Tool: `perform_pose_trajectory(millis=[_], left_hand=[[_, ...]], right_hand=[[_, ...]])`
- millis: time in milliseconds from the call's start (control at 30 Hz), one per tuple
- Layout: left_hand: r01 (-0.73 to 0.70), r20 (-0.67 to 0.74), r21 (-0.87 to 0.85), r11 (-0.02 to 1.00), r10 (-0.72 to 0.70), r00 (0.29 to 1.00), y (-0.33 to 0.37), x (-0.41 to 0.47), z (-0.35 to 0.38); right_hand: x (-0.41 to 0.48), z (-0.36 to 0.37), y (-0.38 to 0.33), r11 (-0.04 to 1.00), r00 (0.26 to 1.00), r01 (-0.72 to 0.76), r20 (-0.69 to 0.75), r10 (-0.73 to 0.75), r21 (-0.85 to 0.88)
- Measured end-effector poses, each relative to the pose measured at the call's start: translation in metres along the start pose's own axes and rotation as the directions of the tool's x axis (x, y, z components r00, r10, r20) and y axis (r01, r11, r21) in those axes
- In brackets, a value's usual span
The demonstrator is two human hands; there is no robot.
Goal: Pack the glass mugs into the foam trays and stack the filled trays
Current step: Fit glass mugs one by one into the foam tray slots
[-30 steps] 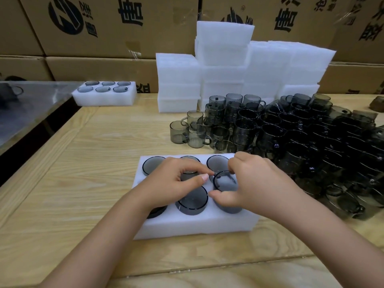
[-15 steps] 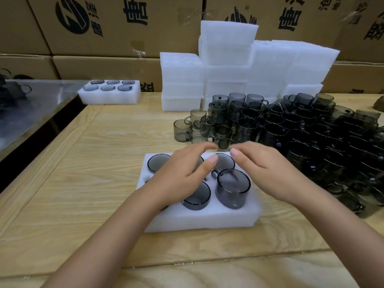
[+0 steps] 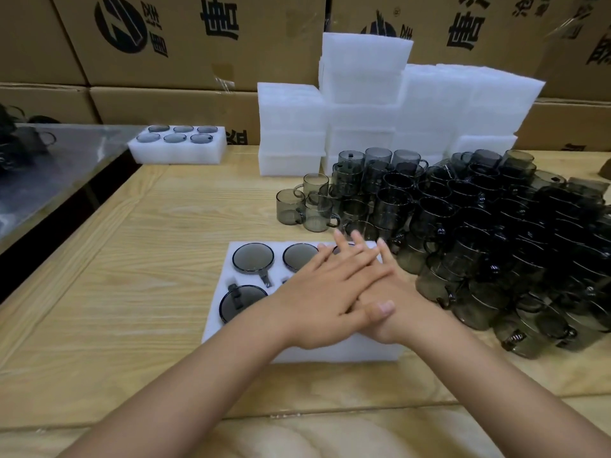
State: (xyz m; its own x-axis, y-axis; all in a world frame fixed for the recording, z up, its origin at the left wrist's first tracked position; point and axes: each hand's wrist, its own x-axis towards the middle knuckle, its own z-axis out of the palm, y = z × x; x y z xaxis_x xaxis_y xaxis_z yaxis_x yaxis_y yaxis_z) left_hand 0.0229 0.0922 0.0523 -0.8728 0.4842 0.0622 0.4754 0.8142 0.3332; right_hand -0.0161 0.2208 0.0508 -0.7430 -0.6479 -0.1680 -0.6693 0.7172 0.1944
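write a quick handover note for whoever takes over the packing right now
Hands: left hand lies flat over right hand, fingers straight, both pressing on the right part of the near tray.
Mugs: three seated mugs show in its left holes; the rest is hidden under the hands.
Done: one filled tray at the far left.
Left: stack this tray, then pack the loose mugs on the right into empty trays behind.
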Motion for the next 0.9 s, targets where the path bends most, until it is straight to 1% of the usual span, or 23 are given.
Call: perform_pose_trajectory(millis=[167,300,333,400,433,467,500,533,567,600,633,667,700,767,800,833,900], left_hand=[[0.037,-0.012,0.036,0.999,-0.037,0.999,0.001,0.001,0.005],[0.048,-0.011,0.054,0.997,-0.048,0.999,0.003,0.000,0.005],[0.063,-0.019,0.049,0.997,-0.062,0.998,0.005,0.001,0.005],[0.105,-0.057,0.000,0.994,-0.105,0.993,0.009,0.006,0.007],[0.131,-0.077,-0.036,0.991,-0.133,0.988,0.013,0.009,0.009],[0.158,-0.092,-0.063,0.985,-0.164,0.982,0.015,0.011,0.011],[0.187,-0.100,-0.065,0.980,-0.192,0.976,0.018,0.013,0.013],[0.213,-0.101,-0.035,0.976,-0.215,0.971,0.020,0.014,0.016],[0.233,-0.099,0.009,0.972,-0.231,0.968,0.021,0.015,0.019],[0.248,-0.095,0.045,0.968,-0.243,0.965,0.022,0.015,0.021],[0.262,-0.088,0.064,0.963,-0.256,0.963,0.022,0.015,0.022],[0.277,-0.080,0.068,0.958,-0.272,0.959,0.023,0.014,0.022],[0.292,-0.073,0.071,0.954,-0.287,0.955,0.024,0.014,0.022],[0.312,-0.067,0.094,0.945,-0.307,0.949,0.024,0.014,0.023],[0.323,-0.064,0.108,0.940,-0.317,0.946,0.024,0.015,0.022],[0.331,-0.063,0.123,0.936,-0.325,0.944,0.024,0.015,0.022],[0.342,-0.073,0.144,0.929,-0.334,0.940,0.024,0.015,0.023]], right_hand=[[0.001,0.003,0.001,0.999,0.999,0.004,0.036,-0.005,0.052],[0.001,0.009,0.003,0.997,1.000,0.009,0.009,-0.009,0.073],[0.000,0.011,0.006,0.994,1.000,0.021,-0.004,-0.021,0.104],[0.000,0.012,0.008,0.973,0.997,0.046,-0.065,-0.032,0.226],[-0.001,0.014,0.007,0.926,0.989,0.081,-0.148,-0.027,0.370],[-0.003,0.013,0.005,0.787,0.964,0.121,-0.260,0.052,0.606],[-0.006,0.010,0.003,0.568,0.929,0.173,-0.325,0.177,0.805],[-0.007,0.011,0.004,0.412,0.909,0.197,-0.324,0.264,0.889],[-0.007,0.012,0.004,0.398,0.903,0.204,-0.329,0.277,0.894],[-0.007,0.015,0.007,0.539,0.910,0.190,-0.353,0.217,0.821],[-0.005,0.020,0.010,0.692,0.934,0.164,-0.337,0.121,0.703],[-0.001,0.026,0.014,0.799,0.961,0.115,-0.271,0.062,0.590],[0.000,0.028,0.017,0.853,0.980,0.049,-0.189,0.059,0.519],[0.002,0.025,0.020,0.873,0.990,-0.049,-0.095,0.108,0.486],[0.003,0.025,0.020,0.886,0.990,-0.058,-0.088,0.111,0.460],[0.003,0.025,0.019,0.919,0.991,-0.049,-0.097,0.094,0.392],[0.001,0.026,0.020,0.984,0.989,-0.001,-0.146,0.028,0.178]])
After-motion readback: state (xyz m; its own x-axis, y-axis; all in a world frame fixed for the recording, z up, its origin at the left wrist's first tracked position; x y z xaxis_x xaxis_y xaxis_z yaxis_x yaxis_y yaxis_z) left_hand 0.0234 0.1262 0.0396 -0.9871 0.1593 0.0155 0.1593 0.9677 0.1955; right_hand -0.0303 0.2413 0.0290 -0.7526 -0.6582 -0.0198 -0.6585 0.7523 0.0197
